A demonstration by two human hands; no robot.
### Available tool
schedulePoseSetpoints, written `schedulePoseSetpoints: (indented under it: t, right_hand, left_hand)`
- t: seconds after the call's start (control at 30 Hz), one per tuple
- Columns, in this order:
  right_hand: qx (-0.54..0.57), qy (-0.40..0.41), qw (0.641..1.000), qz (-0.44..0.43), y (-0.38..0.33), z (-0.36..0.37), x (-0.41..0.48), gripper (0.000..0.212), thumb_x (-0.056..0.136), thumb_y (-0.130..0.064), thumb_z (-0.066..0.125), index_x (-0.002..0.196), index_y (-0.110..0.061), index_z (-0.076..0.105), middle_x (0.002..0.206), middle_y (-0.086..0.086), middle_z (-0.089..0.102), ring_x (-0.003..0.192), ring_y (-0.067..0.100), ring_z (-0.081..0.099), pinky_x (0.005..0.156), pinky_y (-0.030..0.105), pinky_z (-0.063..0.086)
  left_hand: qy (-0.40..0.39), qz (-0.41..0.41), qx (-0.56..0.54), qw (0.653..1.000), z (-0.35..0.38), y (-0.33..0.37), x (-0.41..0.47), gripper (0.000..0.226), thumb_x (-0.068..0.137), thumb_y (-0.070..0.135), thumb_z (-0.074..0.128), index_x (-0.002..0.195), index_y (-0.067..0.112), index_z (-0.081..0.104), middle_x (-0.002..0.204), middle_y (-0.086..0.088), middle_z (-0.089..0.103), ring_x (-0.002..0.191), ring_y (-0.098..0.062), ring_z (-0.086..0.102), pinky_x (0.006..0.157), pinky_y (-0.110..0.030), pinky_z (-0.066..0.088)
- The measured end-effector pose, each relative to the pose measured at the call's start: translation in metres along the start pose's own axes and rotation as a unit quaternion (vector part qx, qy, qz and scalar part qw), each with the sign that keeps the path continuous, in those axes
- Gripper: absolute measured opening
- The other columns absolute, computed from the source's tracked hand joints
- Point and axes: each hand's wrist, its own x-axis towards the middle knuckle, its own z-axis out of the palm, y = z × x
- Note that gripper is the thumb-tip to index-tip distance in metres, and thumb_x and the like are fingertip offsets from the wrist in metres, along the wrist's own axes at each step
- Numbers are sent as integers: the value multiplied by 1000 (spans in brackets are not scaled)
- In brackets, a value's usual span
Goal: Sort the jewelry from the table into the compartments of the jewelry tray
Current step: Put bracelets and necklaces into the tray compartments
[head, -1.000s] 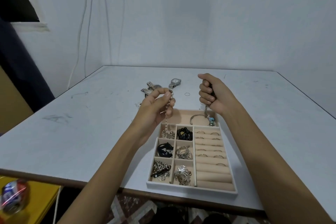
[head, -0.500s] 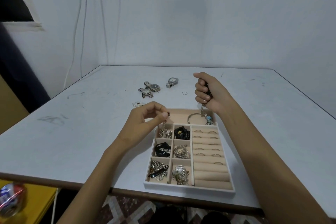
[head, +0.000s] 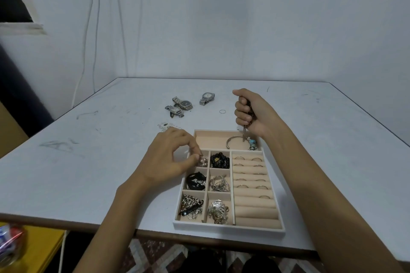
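The beige jewelry tray (head: 228, 227) lies at the table's near edge, its small compartments filled with chains and beads and its right side holding several rings on rolls. My left hand (head: 168, 157) pinches a silver beaded chain (head: 203, 161) down in the top-left small compartment. My right hand (head: 253, 113) is fisted around a dark beaded bracelet (head: 250, 137), whose charm end with blue beads dangles into the long top compartment beside a silver bangle (head: 233, 141).
Three silver watches, a pair (head: 179, 106) and a single one (head: 207, 98), lie on the table behind the tray. A thin loose ring (head: 222, 111) and a small pale piece (head: 165, 126) also lie there. A yellow stand with a can (head: 11, 239) sits at lower left.
My left hand has come down from above the tray, lowering the silver chain into the top-left small compartment. My right hand has stayed nearly still, holding its bracelet.
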Motion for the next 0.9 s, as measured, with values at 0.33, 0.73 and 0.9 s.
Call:
schedulePoseSetpoints:
  t: [0.33,0.73,0.9]
  right_hand:
    - [-73,-22,996,42,13,3,-1,45,90,-21,59,52,-19,34,44,-4,30,35,13,27,40,24,23]
    - [-115,-23,992,42,17,0,-12,38,88,-20,64,58,-16,42,49,1,40,46,20,47,45,21,42]
    - [-151,-16,988,15,16,4,-14,35,87,-20,64,59,-15,43,44,-1,43,44,20,46,48,23,44]
  left_hand:
    - [74,-61,-9,995,-8,-18,0,29,83,53,45,93,36,66,97,24,63,99,0,53,80,-22,40]
    - [80,-124,5,989,-11,-20,-3,27,83,42,47,98,33,67,95,31,59,94,3,51,73,-10,33]
    - [82,-134,6,988,-11,-18,-4,25,83,41,48,96,34,67,92,31,60,95,0,53,74,-17,38]
